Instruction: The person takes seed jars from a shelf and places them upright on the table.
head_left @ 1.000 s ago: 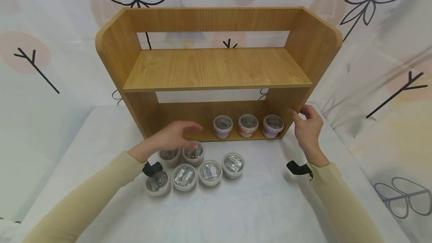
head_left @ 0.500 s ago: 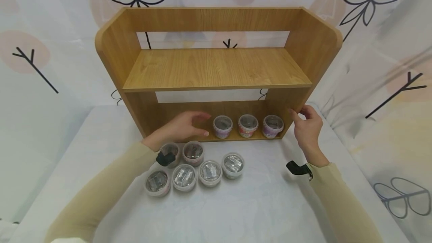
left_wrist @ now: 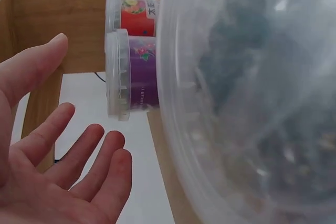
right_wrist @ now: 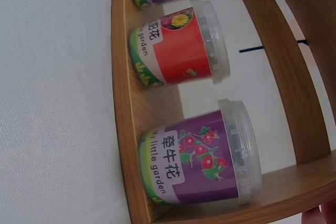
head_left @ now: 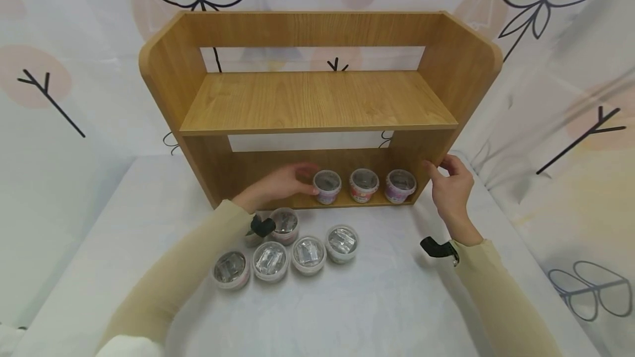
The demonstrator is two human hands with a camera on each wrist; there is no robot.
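In the head view my left hand [head_left: 283,182] reaches into the lower shelf, fingertips right at the left side of a purple seed cup [head_left: 327,187]. The left wrist view shows that hand's fingers [left_wrist: 113,179] spread and slightly bent, with a gap to the purple cup [left_wrist: 142,74]. My right hand [head_left: 452,187] holds the front edge of the right side panel [head_left: 443,138] of the wooden shelf, thumb on the inner side. Along the lower board stand a red cup [head_left: 364,185] and another purple cup [head_left: 401,186], printed "My little garden" in the right wrist view, all with clear lids.
Several clear-lidded cups stand on the white table in front of the shelf, among them one [head_left: 342,243] at the right and one [head_left: 231,270] at the left. The left forearm passes over this group. The upper board [head_left: 317,101] overhangs the lower cups.
My left hand has moved right and slightly up, from over the table cups to the leftmost cup on the shelf. The right hand has stayed on the side panel.
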